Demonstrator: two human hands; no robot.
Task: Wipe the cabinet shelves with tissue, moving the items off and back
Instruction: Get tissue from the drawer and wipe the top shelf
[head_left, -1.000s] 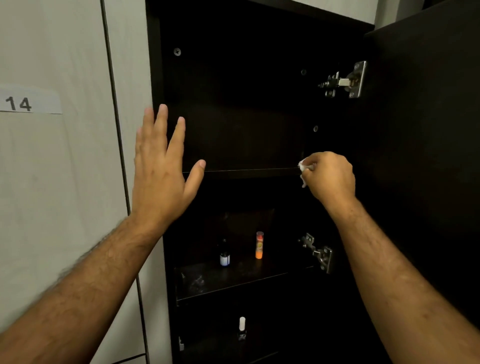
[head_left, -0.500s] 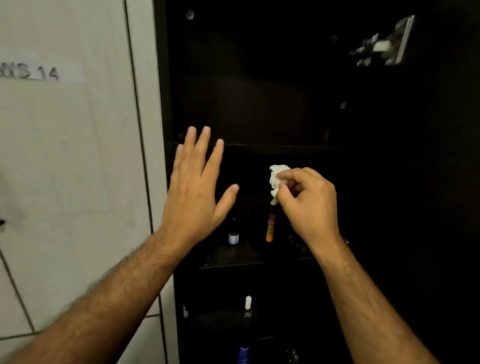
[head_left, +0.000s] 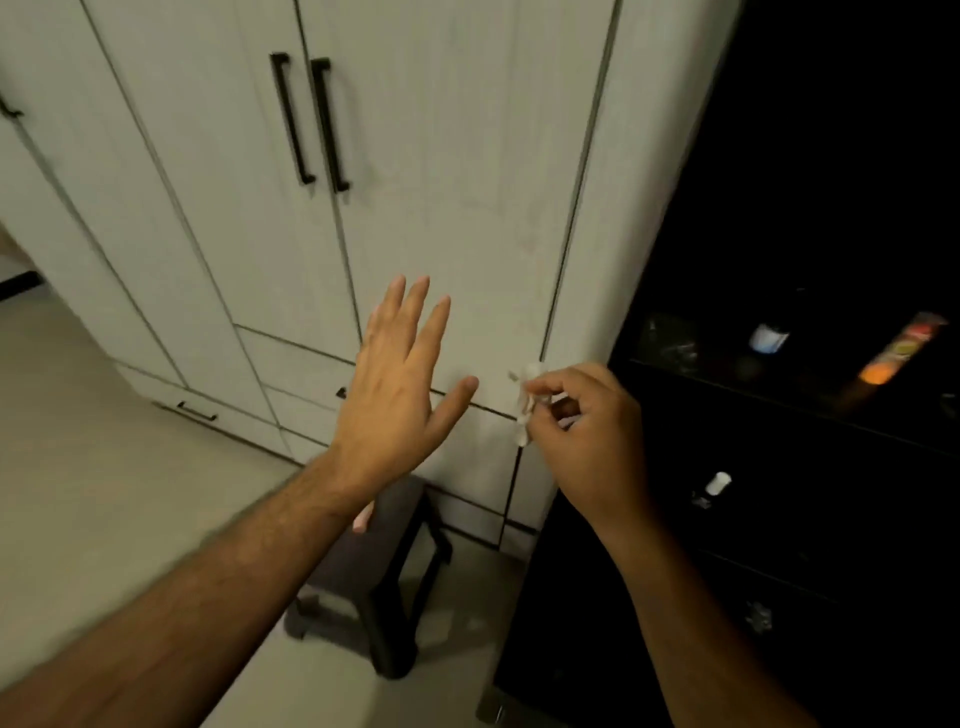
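Note:
My right hand (head_left: 587, 436) pinches a crumpled white tissue (head_left: 525, 402) in front of the white cupboards, left of the open dark cabinet (head_left: 779, 208). My left hand (head_left: 400, 389) is raised with straight, spread fingers and holds nothing. On a dark cabinet shelf (head_left: 779, 400) at the right stand a small bottle with a white label (head_left: 768, 338) and an orange tube (head_left: 898, 353), both blurred. One shelf lower sits a small white-capped bottle (head_left: 717, 484).
White cupboard doors with black bar handles (head_left: 311, 119) fill the upper left. A dark stool (head_left: 379, 571) stands on the pale floor below my hands, with something pink partly hidden on it. Low drawers (head_left: 197, 411) run along the floor at the left.
The view has swung down and left, away from the cabinet's upper shelf. My right hand drew the tissue off the shelf edge and out of the cabinet; my left hand stays open.

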